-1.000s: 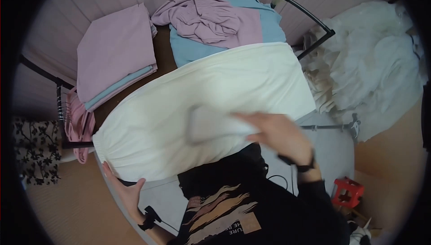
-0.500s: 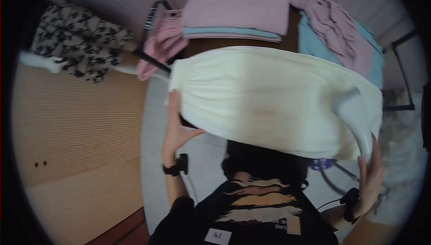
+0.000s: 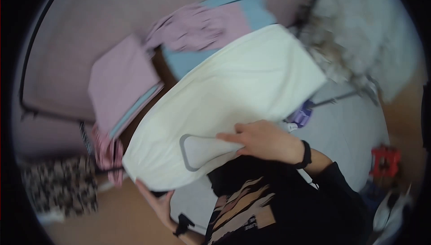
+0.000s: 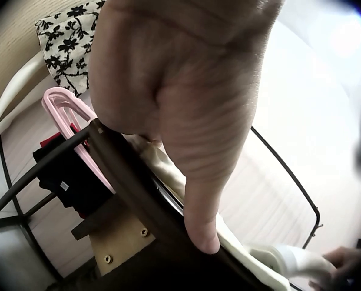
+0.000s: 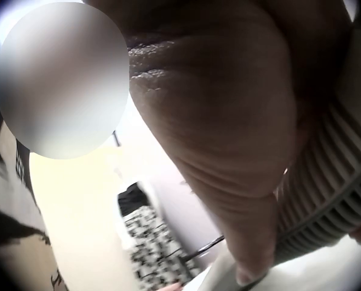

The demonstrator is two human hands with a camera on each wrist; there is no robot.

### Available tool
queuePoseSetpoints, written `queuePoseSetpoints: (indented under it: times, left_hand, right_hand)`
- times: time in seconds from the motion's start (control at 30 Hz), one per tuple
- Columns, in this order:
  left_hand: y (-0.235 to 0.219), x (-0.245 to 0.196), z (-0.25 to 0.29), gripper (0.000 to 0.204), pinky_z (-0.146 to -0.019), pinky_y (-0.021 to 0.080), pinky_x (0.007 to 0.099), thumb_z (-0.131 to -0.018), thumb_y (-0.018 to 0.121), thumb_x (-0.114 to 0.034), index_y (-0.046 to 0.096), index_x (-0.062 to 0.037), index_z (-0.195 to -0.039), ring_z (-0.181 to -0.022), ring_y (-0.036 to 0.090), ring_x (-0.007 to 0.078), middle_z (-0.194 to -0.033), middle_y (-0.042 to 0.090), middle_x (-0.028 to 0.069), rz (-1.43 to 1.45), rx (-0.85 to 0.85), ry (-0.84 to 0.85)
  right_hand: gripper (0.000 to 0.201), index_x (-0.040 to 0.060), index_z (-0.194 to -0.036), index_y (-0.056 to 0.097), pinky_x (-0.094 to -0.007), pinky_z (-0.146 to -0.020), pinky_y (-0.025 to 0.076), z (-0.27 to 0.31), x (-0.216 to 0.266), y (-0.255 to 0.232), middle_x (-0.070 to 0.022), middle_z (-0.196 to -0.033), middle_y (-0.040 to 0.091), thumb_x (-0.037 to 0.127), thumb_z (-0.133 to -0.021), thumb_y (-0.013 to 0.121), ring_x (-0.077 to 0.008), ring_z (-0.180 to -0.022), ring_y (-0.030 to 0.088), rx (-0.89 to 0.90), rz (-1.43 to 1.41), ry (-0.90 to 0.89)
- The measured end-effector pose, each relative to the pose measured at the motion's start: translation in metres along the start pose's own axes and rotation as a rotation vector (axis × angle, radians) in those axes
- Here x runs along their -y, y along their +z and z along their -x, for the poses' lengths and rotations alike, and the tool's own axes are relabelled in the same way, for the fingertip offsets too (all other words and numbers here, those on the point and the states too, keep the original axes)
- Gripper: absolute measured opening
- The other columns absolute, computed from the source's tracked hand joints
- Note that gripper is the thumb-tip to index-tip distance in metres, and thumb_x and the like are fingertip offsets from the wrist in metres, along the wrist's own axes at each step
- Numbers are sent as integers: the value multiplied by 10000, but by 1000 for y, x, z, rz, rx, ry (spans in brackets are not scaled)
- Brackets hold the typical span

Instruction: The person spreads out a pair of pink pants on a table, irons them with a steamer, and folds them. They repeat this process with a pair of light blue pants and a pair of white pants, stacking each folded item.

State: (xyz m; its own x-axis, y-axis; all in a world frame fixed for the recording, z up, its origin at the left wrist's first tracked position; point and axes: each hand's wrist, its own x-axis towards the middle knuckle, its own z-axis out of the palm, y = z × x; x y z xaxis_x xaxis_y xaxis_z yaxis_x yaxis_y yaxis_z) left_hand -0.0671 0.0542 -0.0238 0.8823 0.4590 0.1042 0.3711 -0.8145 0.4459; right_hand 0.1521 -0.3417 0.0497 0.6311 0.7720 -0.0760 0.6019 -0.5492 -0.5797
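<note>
A cream garment (image 3: 224, 88) with a gathered end lies spread out in the head view. My right hand (image 3: 269, 141) holds a white, grey-rimmed handheld appliance (image 3: 202, 153), its broad head against the cloth towards the lower left. Its ribbed underside (image 5: 326, 200) shows beside my right hand (image 5: 229, 121) in the right wrist view. At the gathered end, my left hand (image 3: 157, 202) touches the near edge, thumb spread away from the fingers. From the left wrist, the left hand's (image 4: 174, 91) straight thumb rests along a brown board edge (image 4: 129, 182); its fingertips are hidden.
Behind the garment are a folded pink stack (image 3: 121, 79) and crumpled pink cloth (image 3: 193, 29) over blue cloth (image 3: 179, 63). Pink hangers (image 3: 107, 150) hang at left, near patterned fabric (image 3: 63, 186). White material (image 3: 359, 34) and a red object (image 3: 385, 161) are at right.
Compared with half a second ago, the appliance has moved from the garment's right part towards its gathered left end. The head view has turned; my left hand remains at that end.
</note>
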Motion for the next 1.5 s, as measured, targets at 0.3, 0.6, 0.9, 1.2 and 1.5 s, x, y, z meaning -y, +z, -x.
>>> queuePoseSetpoints:
  times: [0.3,0.6,0.9,1.2,1.5]
  left_hand:
    - [13,30,-54,487,-958,509,485,-1082,562,-355,587,59,-1337,-1185,606,388,-1330,595,273,-276,-282,-94]
    - [37,-14,-70,451,-746,501,565,-1044,565,-431,675,-4,-1141,-869,612,444,-984,611,251,-786,-587,192]
    - [42,9,-62,499,-897,526,493,-1045,619,-347,610,21,-1382,-1055,617,418,-1226,602,249,-378,-474,-133]
    - [40,12,-52,424,-1078,450,460,-978,660,-44,575,57,-1381,-1224,575,342,-1314,598,226,-26,-701,-86]
    - [30,41,-29,432,-819,511,314,-1007,688,-348,664,81,-1048,-873,648,172,-906,716,130,368,-460,-698]
  right_hand:
    - [613,104,-1405,609,-443,-867,537,290,-76,-37,-129,-1078,724,198,-826,784,-354,-982,695,-743,84,685]
    - [433,-3,-1158,629,-347,-895,496,332,-102,-77,-77,-1033,650,214,-809,766,-189,-981,619,-1548,-255,678]
    - [503,-4,-1158,692,-326,-936,466,334,-208,-87,-82,-1075,698,366,-849,836,-163,-1014,617,-1417,83,1120]
    - [493,-16,-1368,638,-395,-1101,427,395,-229,-79,-130,-1331,676,359,-1048,642,-255,-1229,615,-1441,-40,992]
    - [626,-43,-1507,427,-531,-1178,355,84,-146,-40,-238,-1558,444,215,-1003,696,-413,-1401,464,-1134,565,170]
